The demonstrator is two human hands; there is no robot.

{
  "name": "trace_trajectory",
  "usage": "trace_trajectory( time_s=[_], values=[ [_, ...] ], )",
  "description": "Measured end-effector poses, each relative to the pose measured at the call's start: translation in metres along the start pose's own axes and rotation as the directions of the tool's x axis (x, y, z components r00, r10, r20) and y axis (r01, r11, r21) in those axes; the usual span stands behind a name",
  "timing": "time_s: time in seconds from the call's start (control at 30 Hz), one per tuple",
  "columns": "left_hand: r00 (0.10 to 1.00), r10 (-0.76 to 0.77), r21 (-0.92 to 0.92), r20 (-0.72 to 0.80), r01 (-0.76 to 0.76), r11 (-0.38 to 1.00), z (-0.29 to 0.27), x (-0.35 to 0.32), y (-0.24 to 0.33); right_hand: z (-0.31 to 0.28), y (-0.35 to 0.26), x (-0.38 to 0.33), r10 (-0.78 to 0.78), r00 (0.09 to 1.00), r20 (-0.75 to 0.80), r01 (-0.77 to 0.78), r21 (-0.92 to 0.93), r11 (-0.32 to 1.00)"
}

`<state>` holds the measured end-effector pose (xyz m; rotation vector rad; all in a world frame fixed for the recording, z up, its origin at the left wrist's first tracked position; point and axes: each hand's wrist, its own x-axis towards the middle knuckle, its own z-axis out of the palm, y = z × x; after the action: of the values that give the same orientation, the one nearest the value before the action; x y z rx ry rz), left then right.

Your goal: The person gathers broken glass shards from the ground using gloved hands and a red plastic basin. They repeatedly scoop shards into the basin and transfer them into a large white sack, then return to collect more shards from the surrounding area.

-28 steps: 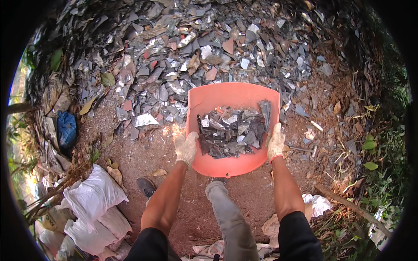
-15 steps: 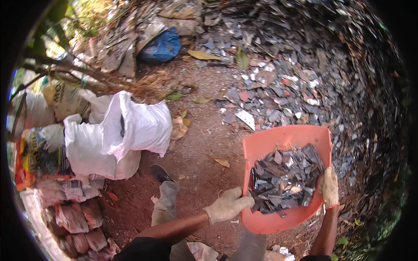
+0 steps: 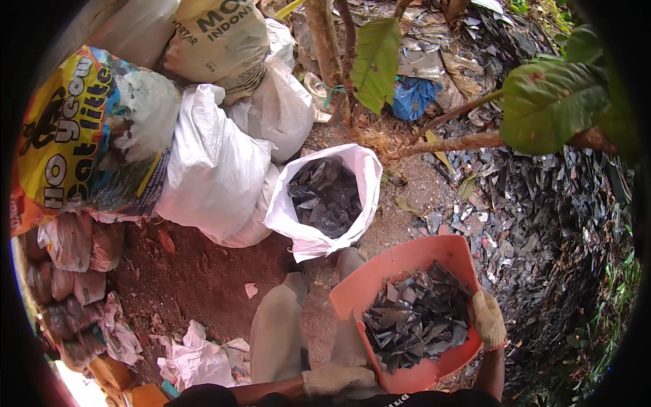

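An orange-red plastic scoop [image 3: 413,254], full of dark flat shards [image 3: 417,312], is held in front of my body at the lower right. My right hand [image 3: 489,320], in a pale knit glove, grips its right rim. At the near left corner is my gloved left hand [image 3: 339,380], closed on the edge with its fingers partly hidden. Just beyond the scoop's far left corner stands an open white woven sack [image 3: 281,220]. Similar dark shards [image 3: 325,197] lie inside the sack.
Filled white sacks [image 3: 213,163] and a colourful printed bag [image 3: 102,136] stand at the left. A big heap of dark shards [image 3: 542,230] covers the right side. A branch [image 3: 468,142] with large leaves [image 3: 556,105] crosses the upper right. Crumpled pale plastic [image 3: 200,359] lies by my leg.
My view has turned left toward the sacks. The loaded scoop has come closer to my body and beside the open sack, whose mouth and contents now show. Both hands still hold the scoop.
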<state>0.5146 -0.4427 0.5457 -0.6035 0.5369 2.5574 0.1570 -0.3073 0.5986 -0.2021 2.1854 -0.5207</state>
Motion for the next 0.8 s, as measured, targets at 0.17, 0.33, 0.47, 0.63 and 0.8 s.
trace_trajectory(
  time_s=[0.17,0.33,0.47,0.63,0.8],
  values=[
    [0.946,0.315,-0.114,-0.074,-0.321,0.94,-0.043,0.014,0.039,0.029,-0.104,0.082,-0.223,0.973,0.06,0.225,-0.471,0.853],
    [0.864,0.458,-0.582,-0.208,-0.486,0.652,-0.047,0.032,0.032,0.083,-0.217,0.093,-0.185,0.977,0.107,0.21,-0.644,0.736],
    [0.772,0.108,-0.318,-0.626,-0.379,0.869,-0.123,0.017,0.051,0.106,-0.231,0.102,-0.245,0.96,0.132,0.247,-0.812,0.528],
    [-0.124,0.268,0.289,-0.955,-0.2,0.936,-0.219,0.07,0.084,0.132,-0.254,0.108,-0.272,0.959,0.078,0.181,-0.908,0.379],
    [0.24,0.227,0.154,-0.944,-0.29,0.945,-0.256,0.113,0.07,0.159,-0.289,0.109,-0.268,0.962,0.055,0.137,-0.945,0.297]
  ],
)
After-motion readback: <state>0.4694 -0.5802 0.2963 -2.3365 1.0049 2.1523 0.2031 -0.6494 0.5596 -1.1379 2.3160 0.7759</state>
